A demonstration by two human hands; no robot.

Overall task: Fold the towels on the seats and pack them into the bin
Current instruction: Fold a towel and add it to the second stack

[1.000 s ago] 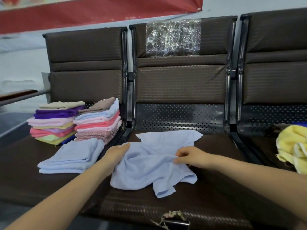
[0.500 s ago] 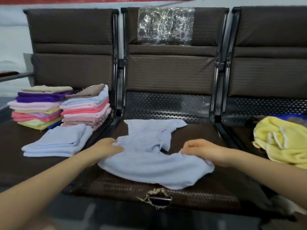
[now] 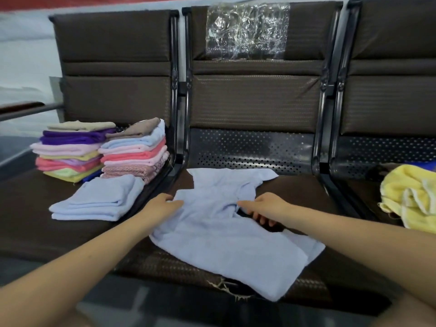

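In front of me runs a row of brown padded backrests (image 3: 254, 100), held between black metal frame posts (image 3: 180, 81). A sheet of crinkled clear plastic film (image 3: 246, 31) is stuck across the top of the middle backrest. Below the padding, each back has a black perforated metal panel (image 3: 250, 149). At the front edge of the middle cushion the brown covering is torn (image 3: 226, 287), pale frayed threads showing. Behind it all stands a pale wall (image 3: 23, 55) with a red banner (image 3: 70, 2) along the top. A dark handrail (image 3: 22, 107) juts out at far left.
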